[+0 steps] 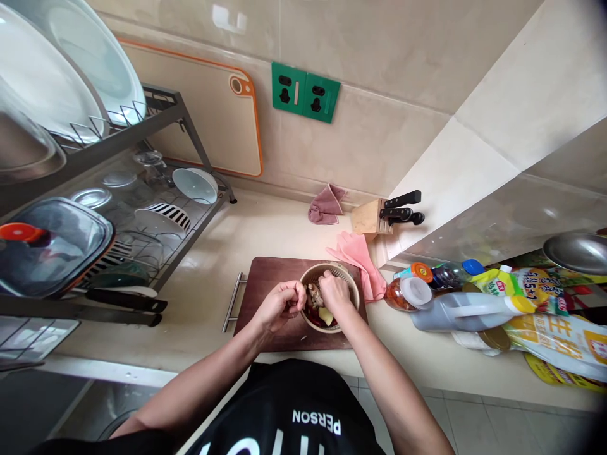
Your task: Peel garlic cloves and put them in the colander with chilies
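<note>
A round beige basket (355,297) with slotted walls stands on the dark brown cutting board (265,278). Inside lie a pale yellow slice (325,316), dark red pieces below it and some brownish lumps (313,294). My right hand (334,292) reaches into the basket with its fingers closed; the fingertips are hidden, so what they grip does not show. At the basket's left rim is my left hand (281,303), fingers curled and thumb bent in. Anything between those fingers is too small to make out.
Pink rubber gloves (358,256) lie behind the board, near a wooden knife block (370,218) and a mauve cloth (326,205). Bottles (474,309) and packets crowd the right. A dish rack (190,237) with plates and bowls fills the left.
</note>
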`<state>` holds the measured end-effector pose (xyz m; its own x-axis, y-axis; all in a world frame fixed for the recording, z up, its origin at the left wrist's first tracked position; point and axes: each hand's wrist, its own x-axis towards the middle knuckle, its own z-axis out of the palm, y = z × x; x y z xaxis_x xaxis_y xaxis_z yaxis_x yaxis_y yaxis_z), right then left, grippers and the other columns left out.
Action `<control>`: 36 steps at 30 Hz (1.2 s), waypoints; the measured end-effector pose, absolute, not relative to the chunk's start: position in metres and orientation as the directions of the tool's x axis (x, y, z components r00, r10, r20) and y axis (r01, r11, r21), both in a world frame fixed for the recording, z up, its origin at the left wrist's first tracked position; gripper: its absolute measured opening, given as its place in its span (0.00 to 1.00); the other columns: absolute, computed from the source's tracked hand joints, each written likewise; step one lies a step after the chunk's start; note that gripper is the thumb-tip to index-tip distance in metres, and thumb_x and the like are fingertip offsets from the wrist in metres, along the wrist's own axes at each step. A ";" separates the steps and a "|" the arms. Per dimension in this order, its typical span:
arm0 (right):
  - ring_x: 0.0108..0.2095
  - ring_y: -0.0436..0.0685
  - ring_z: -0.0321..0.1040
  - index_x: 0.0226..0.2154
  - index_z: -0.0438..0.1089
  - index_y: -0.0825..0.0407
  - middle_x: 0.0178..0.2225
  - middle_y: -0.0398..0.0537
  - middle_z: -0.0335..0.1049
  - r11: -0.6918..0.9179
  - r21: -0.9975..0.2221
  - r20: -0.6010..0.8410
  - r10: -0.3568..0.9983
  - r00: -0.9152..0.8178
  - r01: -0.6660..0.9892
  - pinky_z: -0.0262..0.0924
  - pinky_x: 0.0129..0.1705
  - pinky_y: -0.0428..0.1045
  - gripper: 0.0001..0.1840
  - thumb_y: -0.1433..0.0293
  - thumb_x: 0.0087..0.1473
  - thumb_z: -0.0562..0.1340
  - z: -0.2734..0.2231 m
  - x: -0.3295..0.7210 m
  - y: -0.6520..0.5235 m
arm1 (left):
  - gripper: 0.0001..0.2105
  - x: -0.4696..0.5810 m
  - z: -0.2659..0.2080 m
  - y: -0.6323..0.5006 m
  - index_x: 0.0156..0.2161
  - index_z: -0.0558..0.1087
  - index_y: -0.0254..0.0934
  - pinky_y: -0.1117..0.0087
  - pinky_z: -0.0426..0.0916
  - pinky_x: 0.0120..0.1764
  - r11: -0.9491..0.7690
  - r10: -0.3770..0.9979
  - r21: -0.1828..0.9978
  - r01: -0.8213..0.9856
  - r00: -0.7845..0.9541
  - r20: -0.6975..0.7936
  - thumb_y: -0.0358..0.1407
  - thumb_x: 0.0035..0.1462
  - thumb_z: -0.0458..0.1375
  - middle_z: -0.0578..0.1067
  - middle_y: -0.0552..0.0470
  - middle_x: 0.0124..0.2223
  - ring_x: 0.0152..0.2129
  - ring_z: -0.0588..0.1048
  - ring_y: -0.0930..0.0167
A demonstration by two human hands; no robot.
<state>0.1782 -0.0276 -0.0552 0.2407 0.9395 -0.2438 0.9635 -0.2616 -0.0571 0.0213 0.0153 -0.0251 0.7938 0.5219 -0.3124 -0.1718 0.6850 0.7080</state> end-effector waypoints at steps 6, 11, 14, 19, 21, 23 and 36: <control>0.34 0.57 0.71 0.34 0.71 0.57 0.37 0.57 0.71 -0.287 -0.109 -0.189 0.946 0.263 0.952 0.60 0.34 0.48 0.13 0.78 0.58 0.51 -0.052 0.189 -0.036 | 0.05 0.024 -0.025 0.013 0.22 0.61 0.34 0.79 0.38 0.16 0.733 0.468 0.659 -0.170 0.829 -0.307 0.32 0.44 0.51 0.61 0.56 0.17 0.11 0.48 0.82; 0.31 0.53 0.68 0.30 0.68 0.54 0.31 0.48 0.71 -0.264 -0.499 0.014 0.950 0.312 0.825 0.61 0.37 0.47 0.09 0.76 0.56 0.53 -0.028 0.208 -0.051 | 0.11 0.032 -0.023 0.011 0.22 0.58 0.35 0.79 0.35 0.15 0.743 0.447 0.658 -0.126 0.825 -0.347 0.38 0.51 0.50 0.61 0.57 0.17 0.11 0.47 0.82; 0.26 0.51 0.66 0.29 0.67 0.53 0.27 0.43 0.69 -0.097 -0.793 0.094 0.956 0.279 0.602 0.61 0.31 0.46 0.06 0.74 0.55 0.55 -0.010 0.207 -0.059 | 0.14 0.041 -0.020 0.007 0.22 0.58 0.35 0.79 0.35 0.16 0.706 0.458 0.703 -0.084 0.811 -0.364 0.42 0.53 0.48 0.61 0.57 0.18 0.11 0.48 0.82; 0.34 0.53 0.67 0.34 0.72 0.51 0.33 0.45 0.71 -0.072 -0.666 0.114 0.974 0.196 0.743 0.60 0.37 0.47 0.09 0.75 0.55 0.56 0.009 0.205 -0.066 | 0.16 0.050 -0.012 0.003 0.22 0.58 0.35 0.79 0.37 0.16 0.595 0.497 0.804 -0.008 0.790 -0.360 0.44 0.53 0.52 0.62 0.58 0.18 0.11 0.49 0.83; 0.36 0.55 0.66 0.36 0.74 0.51 0.35 0.49 0.71 -0.203 -0.443 0.072 0.963 0.260 0.873 0.59 0.39 0.48 0.13 0.77 0.55 0.55 0.007 0.208 -0.066 | 0.14 0.048 -0.012 0.004 0.22 0.59 0.35 0.79 0.38 0.16 0.567 0.504 0.824 -0.003 0.793 -0.343 0.42 0.52 0.52 0.63 0.58 0.18 0.11 0.49 0.83; 0.38 0.59 0.64 0.35 0.75 0.51 0.36 0.53 0.71 -0.268 -0.211 -0.001 0.962 0.274 0.940 0.58 0.39 0.51 0.14 0.78 0.55 0.54 -0.001 0.209 -0.066 | 0.12 0.044 -0.012 0.005 0.22 0.60 0.34 0.79 0.38 0.16 0.568 0.493 0.823 0.002 0.800 -0.343 0.39 0.50 0.52 0.64 0.57 0.18 0.11 0.50 0.83; 0.42 0.67 0.61 0.23 0.73 0.54 0.30 0.58 0.72 -0.257 -0.121 -0.137 0.961 0.240 0.959 0.51 0.47 0.62 0.13 0.82 0.50 0.57 -0.038 0.189 -0.060 | 0.17 0.026 -0.013 0.012 0.23 0.63 0.33 0.78 0.38 0.17 0.535 0.481 0.843 -0.053 0.839 -0.253 0.45 0.54 0.52 0.65 0.55 0.19 0.13 0.54 0.81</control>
